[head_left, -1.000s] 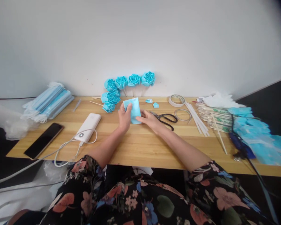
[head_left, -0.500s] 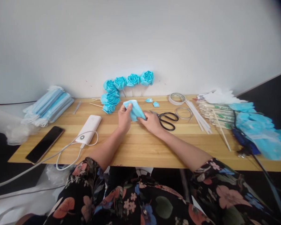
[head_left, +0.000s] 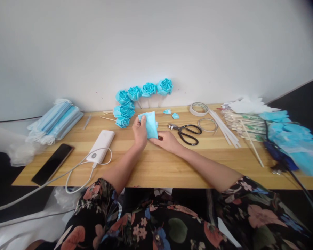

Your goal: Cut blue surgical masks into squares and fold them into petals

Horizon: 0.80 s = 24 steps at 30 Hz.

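Over the middle of the wooden table [head_left: 146,173] I hold a folded piece of light blue mask fabric [head_left: 151,125] upright. My left hand [head_left: 140,131] pinches its left side, thumb on the near face. At its lower right corner, my right hand [head_left: 167,140] has thumb and fingers closed on the edge. Black-handled scissors [head_left: 189,133] lie just right of that hand. Two small blue scraps, one of them a cut corner [head_left: 175,116], rest behind the fabric. Several blue fabric flowers [head_left: 148,89] on sticks stand or lie near the wall.
To the left are a pile of masks [head_left: 56,121], a phone [head_left: 53,164] and a white power bank [head_left: 101,146] with its cable. Rightward lie a tape roll [head_left: 199,109], a wire coil [head_left: 208,125], white strips [head_left: 224,129], wrapped sticks [head_left: 246,125] and blue fabric pieces [head_left: 293,139].
The blue fabric has turned more upright and flat. My right hand has slid down to its lower corner, away from the scissors, whose blades now show. The view has shifted slightly.
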Each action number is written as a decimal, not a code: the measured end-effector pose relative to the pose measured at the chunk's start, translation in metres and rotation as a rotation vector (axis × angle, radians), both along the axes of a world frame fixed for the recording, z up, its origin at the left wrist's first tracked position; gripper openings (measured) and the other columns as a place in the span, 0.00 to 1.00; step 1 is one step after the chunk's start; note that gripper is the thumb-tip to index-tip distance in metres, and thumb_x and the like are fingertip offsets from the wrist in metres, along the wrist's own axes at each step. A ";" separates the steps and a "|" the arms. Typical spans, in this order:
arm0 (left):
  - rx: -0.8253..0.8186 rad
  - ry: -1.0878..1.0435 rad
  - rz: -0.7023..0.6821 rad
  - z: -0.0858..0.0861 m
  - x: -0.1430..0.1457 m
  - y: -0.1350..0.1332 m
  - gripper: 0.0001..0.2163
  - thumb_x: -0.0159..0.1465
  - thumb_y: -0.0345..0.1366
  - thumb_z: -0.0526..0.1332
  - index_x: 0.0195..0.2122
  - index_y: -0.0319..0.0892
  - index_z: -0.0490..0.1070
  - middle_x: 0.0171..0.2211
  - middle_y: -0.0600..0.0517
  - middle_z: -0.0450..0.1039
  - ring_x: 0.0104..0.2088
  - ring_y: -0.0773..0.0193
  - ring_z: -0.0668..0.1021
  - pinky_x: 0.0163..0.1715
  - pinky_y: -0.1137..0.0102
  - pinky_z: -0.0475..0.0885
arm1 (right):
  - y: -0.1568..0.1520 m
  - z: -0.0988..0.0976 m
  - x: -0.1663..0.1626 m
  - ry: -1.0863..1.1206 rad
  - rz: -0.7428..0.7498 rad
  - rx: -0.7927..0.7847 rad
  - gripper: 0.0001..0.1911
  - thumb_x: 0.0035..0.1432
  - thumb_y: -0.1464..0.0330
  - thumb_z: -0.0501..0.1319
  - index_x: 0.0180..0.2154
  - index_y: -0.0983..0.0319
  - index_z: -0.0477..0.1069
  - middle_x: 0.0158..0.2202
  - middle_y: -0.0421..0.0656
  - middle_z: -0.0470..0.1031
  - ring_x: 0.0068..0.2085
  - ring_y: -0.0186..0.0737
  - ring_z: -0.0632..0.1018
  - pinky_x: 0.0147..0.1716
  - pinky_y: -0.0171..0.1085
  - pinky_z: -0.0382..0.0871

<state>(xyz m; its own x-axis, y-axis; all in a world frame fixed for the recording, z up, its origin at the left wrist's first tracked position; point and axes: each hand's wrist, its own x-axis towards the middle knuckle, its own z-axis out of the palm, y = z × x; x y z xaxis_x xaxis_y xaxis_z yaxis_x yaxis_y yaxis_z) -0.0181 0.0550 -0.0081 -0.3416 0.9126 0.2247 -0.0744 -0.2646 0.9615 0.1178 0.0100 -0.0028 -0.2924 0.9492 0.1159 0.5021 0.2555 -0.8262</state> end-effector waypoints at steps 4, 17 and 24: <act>0.062 0.097 0.070 0.007 0.001 -0.004 0.12 0.67 0.40 0.60 0.27 0.42 0.66 0.26 0.57 0.62 0.30 0.67 0.65 0.34 0.73 0.63 | 0.001 0.009 0.001 0.245 -0.023 0.016 0.18 0.61 0.52 0.58 0.32 0.60 0.69 0.29 0.39 0.72 0.31 0.37 0.71 0.32 0.35 0.63; 0.074 0.112 0.060 0.012 0.012 -0.014 0.11 0.67 0.34 0.59 0.26 0.42 0.64 0.25 0.57 0.64 0.29 0.68 0.67 0.33 0.74 0.63 | 0.015 0.011 -0.024 0.245 -0.359 0.301 0.26 0.64 0.50 0.54 0.21 0.58 0.52 0.19 0.34 0.52 0.25 0.32 0.57 0.27 0.36 0.53; 0.033 0.033 0.037 0.009 0.013 -0.011 0.12 0.68 0.38 0.59 0.27 0.42 0.63 0.25 0.58 0.60 0.27 0.69 0.64 0.30 0.74 0.61 | 0.014 0.003 -0.005 0.323 -0.448 0.266 0.28 0.64 0.44 0.52 0.22 0.58 0.57 0.17 0.34 0.58 0.22 0.33 0.63 0.26 0.35 0.59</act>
